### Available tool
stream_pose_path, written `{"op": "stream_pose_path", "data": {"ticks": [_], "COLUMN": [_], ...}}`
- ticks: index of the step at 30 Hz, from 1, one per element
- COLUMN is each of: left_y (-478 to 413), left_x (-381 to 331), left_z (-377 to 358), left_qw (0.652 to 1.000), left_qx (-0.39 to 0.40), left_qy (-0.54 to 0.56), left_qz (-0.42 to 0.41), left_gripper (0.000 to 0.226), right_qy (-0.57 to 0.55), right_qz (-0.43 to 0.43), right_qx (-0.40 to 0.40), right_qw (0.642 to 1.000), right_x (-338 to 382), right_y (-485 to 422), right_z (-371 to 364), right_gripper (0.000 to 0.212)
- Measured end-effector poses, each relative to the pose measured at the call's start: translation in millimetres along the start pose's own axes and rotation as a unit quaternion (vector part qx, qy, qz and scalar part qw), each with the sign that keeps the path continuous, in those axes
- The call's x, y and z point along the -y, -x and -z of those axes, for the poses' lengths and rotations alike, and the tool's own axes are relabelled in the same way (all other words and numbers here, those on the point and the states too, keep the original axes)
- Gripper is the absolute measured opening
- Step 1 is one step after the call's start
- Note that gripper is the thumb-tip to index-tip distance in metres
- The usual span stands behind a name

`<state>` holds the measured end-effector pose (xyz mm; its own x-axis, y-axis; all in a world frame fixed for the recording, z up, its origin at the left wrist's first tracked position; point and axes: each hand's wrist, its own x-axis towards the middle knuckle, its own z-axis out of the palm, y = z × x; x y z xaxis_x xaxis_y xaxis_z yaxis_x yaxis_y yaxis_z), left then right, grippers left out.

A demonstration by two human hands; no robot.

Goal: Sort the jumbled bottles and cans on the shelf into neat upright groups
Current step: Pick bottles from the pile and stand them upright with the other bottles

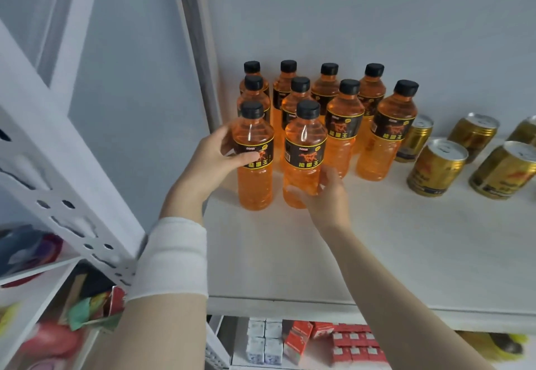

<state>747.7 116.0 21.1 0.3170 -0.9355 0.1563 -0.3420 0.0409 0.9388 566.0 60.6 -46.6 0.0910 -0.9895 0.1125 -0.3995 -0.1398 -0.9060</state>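
Left hand (214,155) grips one clear plastic bottle of orange drink with black cap and black label (256,178): thumb across the label front, fingers curled round the far side. Right hand (327,192) wraps the lower body of a second orange bottle (303,166) of the same kind, just beside the first. Both stand upright with a narrow gap between them. Their bases look to be on the white shelf board (377,253); I cannot tell whether either is lifted a touch.

Beyond the fingertips: eight more orange bottles (345,126), upright, in two rows toward the back wall, labels mostly facing out.

Judgement: the pair in hand begins a front row. Holding at label height and lower keeps each bottle steady while it is nudged into line with the columns behind, and one bottle per hand lets the spacing be set in a single adjustment.

Left of the left hand: white perforated steel upright (72,195) of the rack. The block seems to be packed from that corner outward.

Right of the right hand, well apart: gold metal cans (438,166), on their bases, loosely spaced, not yet squared up. I judge them the next group to tidy.

Below the forearms: a lower shelf with small white and red cartons (298,340), outside the task.
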Motion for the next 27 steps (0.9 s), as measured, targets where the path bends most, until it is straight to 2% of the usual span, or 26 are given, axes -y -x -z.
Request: {"op": "stream_pose_path", "data": {"ticks": [3,7,11,13,16,18,20,22,24,27], "left_y": [-3.8,-6.7,-1.7,7.7,24.8,38.6,49.6,55.0,55.7,54.5], "left_x": [3.1,6.4,3.9,-6.8,-39.8,-71.8,-107.1,-135.4,-156.6,-177.0], "left_z": [-1.3,-3.5,-5.8,-10.6,-23.1,-39.1,-65.0,-100.8,-142.3,-209.7], "left_qw": [0.999,0.997,0.995,0.998,0.99,0.967,0.944,0.914,0.88,0.809], "left_qx": [0.026,0.049,0.058,0.021,-0.12,-0.185,-0.184,-0.141,-0.09,-0.025], "left_qy": [0.031,0.059,0.074,0.056,-0.027,-0.1,-0.173,-0.274,-0.379,-0.515], "left_qz": [-0.005,-0.009,-0.018,-0.031,-0.075,-0.143,-0.212,-0.263,-0.272,-0.283], "left_gripper": [0.065,0.081,0.089,0.089,0.082,0.072,0.068,0.068,0.071,0.074], "right_qy": [-0.009,-0.011,0.026,0.059,0.171,0.246,0.31,0.378,0.455,0.539], "right_qz": [0.003,0.009,0.011,0.013,0.056,0.11,0.166,0.198,0.21,0.194], "right_qx": [-0.017,-0.03,-0.011,0.011,0.027,0.01,-0.014,-0.022,-0.031,-0.046], "right_qw": [1.0,0.999,1.0,0.998,0.983,0.963,0.936,0.904,0.865,0.818], "right_x": [-2.0,-2.5,3.0,6.8,14.4,21.0,27.8,30.7,25.7,9.9], "right_y": [2.2,4.3,5.1,9.2,15.2,15.7,11.7,5.9,1.7,2.0], "right_z": [-4.9,-8.9,-3.9,6.9,41.5,75.8,116.3,163.8,217.8,305.2], "right_gripper": [0.074,0.076,0.079,0.084,0.083,0.075,0.07,0.067,0.067,0.068]}}
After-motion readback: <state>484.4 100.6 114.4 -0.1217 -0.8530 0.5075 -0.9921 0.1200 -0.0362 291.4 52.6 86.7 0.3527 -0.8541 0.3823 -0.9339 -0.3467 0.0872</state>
